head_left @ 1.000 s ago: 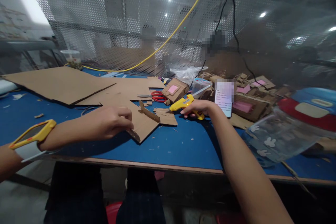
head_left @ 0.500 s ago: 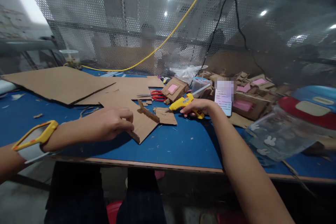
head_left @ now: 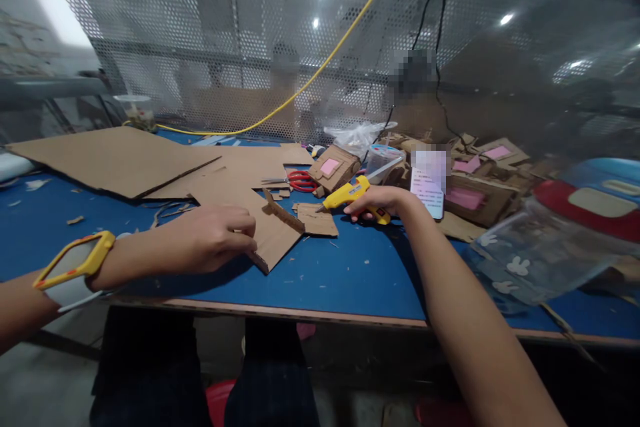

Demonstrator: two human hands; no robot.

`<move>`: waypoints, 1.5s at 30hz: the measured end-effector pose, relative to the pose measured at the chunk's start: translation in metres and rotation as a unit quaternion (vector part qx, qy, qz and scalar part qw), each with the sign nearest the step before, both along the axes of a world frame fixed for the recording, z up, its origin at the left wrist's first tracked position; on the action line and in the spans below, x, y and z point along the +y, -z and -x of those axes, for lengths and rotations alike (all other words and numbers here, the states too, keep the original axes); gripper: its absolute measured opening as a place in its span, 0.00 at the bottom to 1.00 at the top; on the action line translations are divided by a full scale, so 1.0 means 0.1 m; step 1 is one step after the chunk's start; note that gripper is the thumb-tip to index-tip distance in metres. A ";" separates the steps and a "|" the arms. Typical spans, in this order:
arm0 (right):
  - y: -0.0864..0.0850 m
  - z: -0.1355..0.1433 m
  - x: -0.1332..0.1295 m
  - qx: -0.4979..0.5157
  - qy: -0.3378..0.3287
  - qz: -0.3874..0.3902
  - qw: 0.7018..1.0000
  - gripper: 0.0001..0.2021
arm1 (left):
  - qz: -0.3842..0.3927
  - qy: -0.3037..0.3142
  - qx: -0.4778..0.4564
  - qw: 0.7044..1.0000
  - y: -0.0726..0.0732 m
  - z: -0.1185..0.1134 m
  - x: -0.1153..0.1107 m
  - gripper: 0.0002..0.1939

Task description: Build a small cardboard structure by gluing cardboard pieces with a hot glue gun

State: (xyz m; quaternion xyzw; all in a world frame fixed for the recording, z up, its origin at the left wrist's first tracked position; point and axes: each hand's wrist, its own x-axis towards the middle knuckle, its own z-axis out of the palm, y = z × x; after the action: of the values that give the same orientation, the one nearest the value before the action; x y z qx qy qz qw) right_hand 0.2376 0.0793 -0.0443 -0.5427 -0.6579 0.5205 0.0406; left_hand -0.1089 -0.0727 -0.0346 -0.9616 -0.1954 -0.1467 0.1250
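My right hand (head_left: 373,203) is wrapped round the handle of a yellow hot glue gun (head_left: 346,193). Its nozzle points left, at a small cardboard piece (head_left: 320,221) on the table. My left hand (head_left: 217,238), fingers curled and pinched together, is on the near-left edge of a cardboard sheet (head_left: 273,243), where a narrow strip (head_left: 259,261) runs along the edge. The fingertips are partly hidden. Another cardboard strip (head_left: 283,211) stands on the sheet between the two hands.
Red-handled scissors (head_left: 301,181) and a cardboard box with a pink patch (head_left: 330,167) lie behind. A phone (head_left: 427,190) leans before piled cardboard pieces. On the right is a clear bag (head_left: 530,267); a large cardboard sheet (head_left: 115,160) covers the left. A yellow cable (head_left: 320,73) hangs across.
Almost nothing differs. The view has shifted slightly, and both hands keep their places, with the glue gun still in my right hand.
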 end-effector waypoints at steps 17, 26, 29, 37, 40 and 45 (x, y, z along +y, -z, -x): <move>-0.02 0.04 -0.06 0.006 0.011 0.004 1.000 0.13 | 0.155 -0.069 -0.054 0.984 -0.29 0.34 0.15 0.19; -0.03 0.04 -0.06 0.004 0.005 -0.001 1.000 0.13 | 0.212 -0.107 -0.072 0.969 -0.23 0.61 0.17 0.17; -0.04 0.05 -0.09 -0.001 0.005 -0.005 1.000 0.13 | 0.198 -0.074 -0.097 0.973 -0.12 0.50 0.19 0.15; -0.04 0.05 -0.09 -0.017 0.005 -0.010 1.000 0.15 | 0.139 -0.059 -0.067 0.986 0.03 0.36 0.28 0.10; -0.04 0.04 -0.09 -0.022 0.002 -0.012 1.000 0.17 | 0.145 -0.057 -0.059 0.986 0.05 0.34 0.26 0.11; -0.05 0.05 -0.10 -0.022 0.000 -0.019 1.000 0.17 | 0.151 -0.039 -0.044 0.987 0.06 0.29 0.27 0.12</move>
State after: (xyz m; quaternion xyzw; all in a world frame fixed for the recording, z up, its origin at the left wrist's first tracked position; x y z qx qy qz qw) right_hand 0.2323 0.0691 -0.0390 -0.5534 -0.6683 0.4958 0.0359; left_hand -0.1378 -0.0455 -0.0408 -0.9536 -0.2584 -0.1524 -0.0249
